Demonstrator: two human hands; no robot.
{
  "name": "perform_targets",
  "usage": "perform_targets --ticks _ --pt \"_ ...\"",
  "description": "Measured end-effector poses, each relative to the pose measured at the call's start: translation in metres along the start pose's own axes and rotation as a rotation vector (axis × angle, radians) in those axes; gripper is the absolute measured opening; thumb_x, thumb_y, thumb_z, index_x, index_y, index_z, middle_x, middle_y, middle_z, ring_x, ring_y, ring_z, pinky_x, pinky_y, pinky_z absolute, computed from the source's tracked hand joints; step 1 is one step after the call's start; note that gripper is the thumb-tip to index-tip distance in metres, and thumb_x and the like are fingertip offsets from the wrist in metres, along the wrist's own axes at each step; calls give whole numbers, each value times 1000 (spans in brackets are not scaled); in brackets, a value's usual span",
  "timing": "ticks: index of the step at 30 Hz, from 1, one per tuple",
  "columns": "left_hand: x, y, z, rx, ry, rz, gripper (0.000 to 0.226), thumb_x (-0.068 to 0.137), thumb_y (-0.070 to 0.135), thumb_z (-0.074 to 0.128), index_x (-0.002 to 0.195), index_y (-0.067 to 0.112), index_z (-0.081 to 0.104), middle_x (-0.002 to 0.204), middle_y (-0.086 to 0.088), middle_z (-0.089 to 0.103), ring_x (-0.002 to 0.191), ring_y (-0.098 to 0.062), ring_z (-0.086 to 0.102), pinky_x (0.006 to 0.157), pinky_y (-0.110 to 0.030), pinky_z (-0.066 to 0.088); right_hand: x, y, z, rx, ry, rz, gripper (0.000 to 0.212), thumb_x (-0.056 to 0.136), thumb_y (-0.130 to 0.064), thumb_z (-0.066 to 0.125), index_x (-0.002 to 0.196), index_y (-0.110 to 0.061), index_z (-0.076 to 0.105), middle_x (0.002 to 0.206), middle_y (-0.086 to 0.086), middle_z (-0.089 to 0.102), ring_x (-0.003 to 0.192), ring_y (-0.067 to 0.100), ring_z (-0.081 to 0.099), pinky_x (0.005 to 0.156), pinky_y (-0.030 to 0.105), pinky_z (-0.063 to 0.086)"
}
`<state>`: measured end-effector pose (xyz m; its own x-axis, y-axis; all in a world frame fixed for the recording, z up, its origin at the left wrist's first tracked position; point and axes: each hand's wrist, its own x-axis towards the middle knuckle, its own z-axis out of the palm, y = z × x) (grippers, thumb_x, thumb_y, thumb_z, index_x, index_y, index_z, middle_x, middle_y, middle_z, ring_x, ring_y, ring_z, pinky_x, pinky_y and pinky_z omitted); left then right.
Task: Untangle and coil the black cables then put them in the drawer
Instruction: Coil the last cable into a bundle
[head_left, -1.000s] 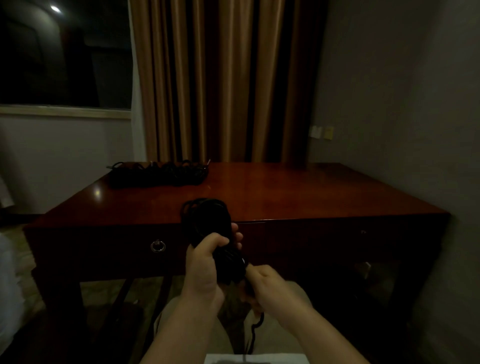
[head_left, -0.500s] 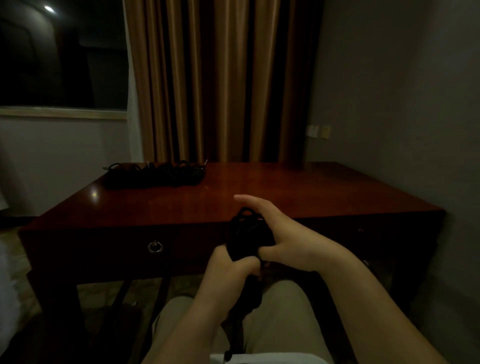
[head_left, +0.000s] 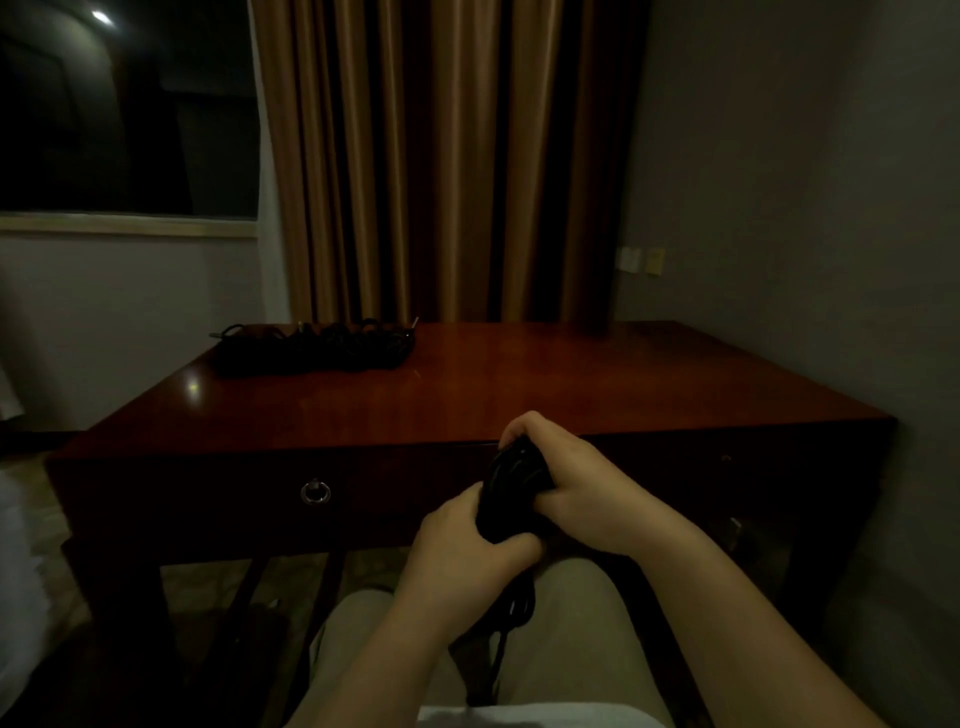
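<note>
Right hand (head_left: 582, 493): my fingers curl over the top of the cable coil (head_left: 511, 486), lower than before
Left hand (head_left: 467, 540): still grips its bottom
Coil: before the desk (head_left: 571, 379) drawer (head_left: 260, 493)
Other cables (head_left: 311, 345): unmoved on desk

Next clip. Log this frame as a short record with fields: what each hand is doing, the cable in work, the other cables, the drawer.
left hand: grips the lower part of the cable bundle
right hand: holds the upper part of the same bundle
cable bundle: black, bunched between both hands in front of the desk, tail hanging towards the lap
other cables: dark pile at the desk's far left
drawer: shut, ring pull visible
</note>
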<state>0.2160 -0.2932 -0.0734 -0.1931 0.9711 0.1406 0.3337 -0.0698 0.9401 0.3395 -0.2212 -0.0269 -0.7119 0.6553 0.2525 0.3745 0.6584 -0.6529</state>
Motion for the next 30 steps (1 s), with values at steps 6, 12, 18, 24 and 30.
perform_targets --ticks 6,12,18,24,30 --pt "-7 7 12 459 216 87 54 78 35 62 125 38 35 112 16 44 92 -7 53 78 -31 51 1 4 0 160 154 63 42 83 12 46 99 -27 42 99 -1 52 84 11 55 54 14 45" --pt "-6 -1 12 451 350 185 18 85 31 58 101 26 53 86 10 56 76 -8 56 67 -23 47 2 3 -3 218 160 100 31 86 10 45 96 -20 44 94 5 54 76 15 55 62 27 47" --pt "-6 -7 8 312 371 248 23 68 34 51 54 19 41 47 7 42 41 -9 37 43 -18 26 4 8 2 344 156 103 25 86 9 46 97 -13 51 98 10 57 88 23 59 70 32 53" --pt "-1 -7 6 243 217 153 17 78 24 62 68 13 53 58 3 53 50 -8 45 49 -22 34 0 13 2 414 192 103 32 86 10 47 99 -18 55 101 7 60 93 20 61 73 30 55" --pt "-1 -4 4 193 169 117 24 78 13 63 58 16 49 51 5 48 47 -9 42 48 -23 33 -4 9 0 362 212 85 35 84 11 47 97 -20 56 101 5 59 93 21 61 73 33 57"
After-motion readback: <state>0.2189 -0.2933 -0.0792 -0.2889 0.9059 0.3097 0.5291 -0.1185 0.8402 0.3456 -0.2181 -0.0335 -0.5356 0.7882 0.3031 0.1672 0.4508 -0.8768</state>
